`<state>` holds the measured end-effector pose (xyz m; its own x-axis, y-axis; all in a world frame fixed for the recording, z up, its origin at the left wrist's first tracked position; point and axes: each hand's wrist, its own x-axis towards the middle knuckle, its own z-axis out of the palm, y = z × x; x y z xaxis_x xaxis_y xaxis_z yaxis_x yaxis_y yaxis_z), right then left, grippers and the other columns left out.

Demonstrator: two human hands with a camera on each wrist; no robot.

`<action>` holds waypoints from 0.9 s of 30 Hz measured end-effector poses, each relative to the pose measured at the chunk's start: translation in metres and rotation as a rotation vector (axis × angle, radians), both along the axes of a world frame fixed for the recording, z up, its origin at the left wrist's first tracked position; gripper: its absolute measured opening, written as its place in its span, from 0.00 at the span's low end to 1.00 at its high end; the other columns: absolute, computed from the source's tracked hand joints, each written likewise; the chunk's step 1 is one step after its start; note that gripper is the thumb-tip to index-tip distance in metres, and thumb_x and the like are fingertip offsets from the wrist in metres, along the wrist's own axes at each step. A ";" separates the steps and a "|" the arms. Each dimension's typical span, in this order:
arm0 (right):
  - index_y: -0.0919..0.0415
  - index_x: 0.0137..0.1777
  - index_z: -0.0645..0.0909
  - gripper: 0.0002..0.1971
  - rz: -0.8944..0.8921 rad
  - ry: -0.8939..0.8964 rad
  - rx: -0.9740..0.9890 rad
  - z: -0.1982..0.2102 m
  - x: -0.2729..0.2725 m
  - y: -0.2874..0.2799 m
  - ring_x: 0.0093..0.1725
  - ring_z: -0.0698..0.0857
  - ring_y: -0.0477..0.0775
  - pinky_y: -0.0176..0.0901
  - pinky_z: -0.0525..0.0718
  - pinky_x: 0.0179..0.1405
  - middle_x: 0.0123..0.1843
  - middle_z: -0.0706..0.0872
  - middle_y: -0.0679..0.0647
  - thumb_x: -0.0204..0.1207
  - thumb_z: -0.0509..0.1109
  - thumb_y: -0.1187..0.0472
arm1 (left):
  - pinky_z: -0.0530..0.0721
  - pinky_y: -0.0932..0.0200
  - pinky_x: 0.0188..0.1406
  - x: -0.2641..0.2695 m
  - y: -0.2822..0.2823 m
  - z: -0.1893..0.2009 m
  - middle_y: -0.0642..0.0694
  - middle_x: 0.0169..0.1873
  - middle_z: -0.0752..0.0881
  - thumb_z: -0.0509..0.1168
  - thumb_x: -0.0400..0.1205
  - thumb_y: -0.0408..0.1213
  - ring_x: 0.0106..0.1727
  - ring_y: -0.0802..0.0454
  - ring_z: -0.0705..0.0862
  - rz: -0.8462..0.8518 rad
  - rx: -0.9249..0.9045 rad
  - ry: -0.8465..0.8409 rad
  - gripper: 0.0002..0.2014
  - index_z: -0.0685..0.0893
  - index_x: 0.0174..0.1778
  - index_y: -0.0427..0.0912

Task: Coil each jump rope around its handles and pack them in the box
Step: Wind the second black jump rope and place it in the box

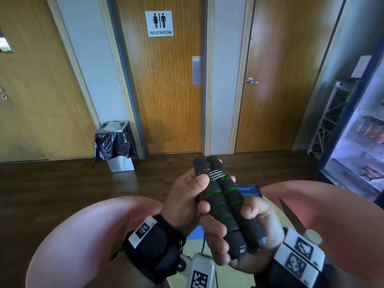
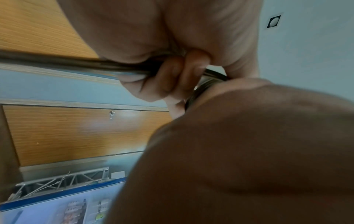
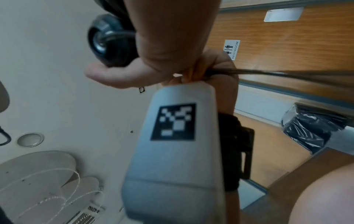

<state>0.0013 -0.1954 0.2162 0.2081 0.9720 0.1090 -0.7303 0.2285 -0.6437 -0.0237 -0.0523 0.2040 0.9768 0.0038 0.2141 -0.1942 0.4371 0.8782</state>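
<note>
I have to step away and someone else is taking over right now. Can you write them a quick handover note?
Left hand: pinches the rope against the upper part of the two handles.
Right hand: grips the lower ends of both handles, held side by side.
Things: a few turns of rope sit around the handles near the top; more rope hangs down between the wrists. A blue object shows behind the hands; whether it is the box cannot be told.
Done: coiling started on this rope.
Left: finish the wraps, pack it; other ropes are not in view.

Restroom door (image 1: 164, 90), lined bin (image 1: 116, 142), perhaps a fridge (image 1: 361, 142).
</note>
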 end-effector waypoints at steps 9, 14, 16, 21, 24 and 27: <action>0.63 0.53 0.88 0.24 -0.175 -0.231 -0.386 -0.004 0.023 -0.008 0.37 0.89 0.63 0.47 0.86 0.35 0.42 0.88 0.64 0.64 0.73 0.45 | 0.77 0.41 0.40 0.006 0.007 -0.004 0.24 0.40 0.78 0.81 0.65 0.48 0.36 0.35 0.76 0.225 -0.057 0.009 0.22 0.86 0.49 0.40; 0.51 0.54 0.80 0.23 -0.477 -1.063 -0.731 0.018 0.014 -0.009 0.36 0.85 0.48 0.47 0.84 0.33 0.40 0.87 0.46 0.62 0.84 0.49 | 0.79 0.43 0.43 0.011 0.013 0.000 0.37 0.35 0.85 0.77 0.68 0.43 0.37 0.42 0.82 0.363 0.169 -0.059 0.09 0.85 0.39 0.46; 0.47 0.54 0.72 0.24 -0.591 -1.321 -0.925 0.017 0.010 -0.008 0.37 0.85 0.45 0.45 0.86 0.34 0.43 0.86 0.46 0.63 0.80 0.48 | 0.82 0.44 0.42 0.012 0.010 -0.001 0.39 0.37 0.87 0.77 0.70 0.44 0.39 0.42 0.84 0.414 0.291 -0.111 0.09 0.85 0.40 0.49; 0.50 0.49 0.66 0.19 -0.663 -1.447 -1.004 0.007 0.013 -0.012 0.34 0.86 0.46 0.41 0.84 0.30 0.40 0.84 0.48 0.67 0.73 0.49 | 0.87 0.41 0.56 0.010 0.007 -0.011 0.50 0.46 0.92 0.75 0.68 0.53 0.52 0.49 0.90 0.512 0.475 -0.067 0.16 0.86 0.50 0.57; 0.49 0.49 0.64 0.18 -0.702 -1.484 -1.021 0.000 0.010 -0.011 0.35 0.86 0.47 0.48 0.87 0.33 0.40 0.84 0.48 0.68 0.71 0.48 | 0.87 0.36 0.57 0.009 0.004 -0.017 0.49 0.46 0.91 0.74 0.67 0.55 0.52 0.48 0.90 0.538 0.493 -0.074 0.16 0.85 0.50 0.59; 0.49 0.50 0.67 0.18 -0.680 -1.467 -1.025 0.001 0.012 -0.013 0.36 0.86 0.47 0.46 0.86 0.33 0.41 0.84 0.46 0.66 0.70 0.48 | 0.88 0.44 0.53 0.007 0.003 -0.015 0.50 0.46 0.92 0.73 0.68 0.56 0.51 0.51 0.90 0.534 0.500 -0.083 0.15 0.85 0.49 0.59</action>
